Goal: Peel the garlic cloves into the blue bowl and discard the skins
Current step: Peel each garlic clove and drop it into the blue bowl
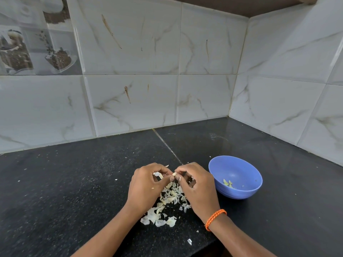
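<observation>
My left hand (pixel 145 184) and my right hand (pixel 196 184) meet fingertip to fingertip over the black counter, both pinching one small pale garlic clove (pixel 174 174). A scrap of skin sticks out of the left fingers. Below the hands lies a loose pile of papery garlic skins (pixel 167 206). The blue bowl (pixel 241 167) stands just right of my right hand, upright, with a few peeled cloves (pixel 228 183) in its bottom.
The black speckled counter (pixel 74 182) runs into a tiled corner; walls stand behind and to the right. Its front edge drops off at the lower right. Stray skin bits (pixel 189 241) lie near that edge. An orange cord bracelet (pixel 215 218) is on my right wrist.
</observation>
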{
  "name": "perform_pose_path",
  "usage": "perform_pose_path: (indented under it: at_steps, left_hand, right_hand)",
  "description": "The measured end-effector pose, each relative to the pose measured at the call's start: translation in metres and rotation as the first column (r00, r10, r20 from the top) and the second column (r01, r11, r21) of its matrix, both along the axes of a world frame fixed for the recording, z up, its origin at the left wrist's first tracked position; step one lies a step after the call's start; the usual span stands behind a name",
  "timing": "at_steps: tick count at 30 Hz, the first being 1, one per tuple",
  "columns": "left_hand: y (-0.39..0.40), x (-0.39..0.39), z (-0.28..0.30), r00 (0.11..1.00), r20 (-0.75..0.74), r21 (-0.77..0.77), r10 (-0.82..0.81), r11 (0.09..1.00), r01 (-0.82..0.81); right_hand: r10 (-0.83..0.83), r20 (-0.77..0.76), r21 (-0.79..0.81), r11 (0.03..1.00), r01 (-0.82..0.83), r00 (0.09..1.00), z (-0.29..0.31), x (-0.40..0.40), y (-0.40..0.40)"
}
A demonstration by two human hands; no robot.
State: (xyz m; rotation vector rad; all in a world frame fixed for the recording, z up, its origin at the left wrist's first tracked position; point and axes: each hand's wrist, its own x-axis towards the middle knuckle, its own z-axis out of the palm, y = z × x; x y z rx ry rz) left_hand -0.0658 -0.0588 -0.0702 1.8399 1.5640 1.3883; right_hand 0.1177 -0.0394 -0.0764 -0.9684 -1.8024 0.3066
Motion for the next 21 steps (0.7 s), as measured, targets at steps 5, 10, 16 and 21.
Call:
perform_pose_path:
  at_steps: [5,10,16,21]
  left_hand:
    - [-0.0044,0.0026,0.0052,0.998,0.056,-0.038,-0.011,0.999,0.013]
    - [-0.0041,0.0001,0.0066,0.992,0.12,-0.062,-0.033,0.997,0.041]
    - [0.0,-0.0009,0.0,0.976,0.19,-0.031,-0.103,0.993,0.111]
    - [0.0024,-0.0043,-0.0027,0.998,0.013,0.013,-0.065,0.998,0.065]
  right_hand:
    - [-0.002,0.038,0.071,0.997,-0.001,0.999,-0.0053,0.0004,0.0035]
    - [0.106,-0.028,-0.013,0.994,-0.106,0.994,-0.0078,0.0012,0.0049]
    - [0.174,-0.136,-0.1,0.977,-0.188,0.975,-0.007,0.0015,0.0042]
    - [0.112,-0.151,-0.111,0.985,-0.129,0.982,-0.0079,0.002,0.006]
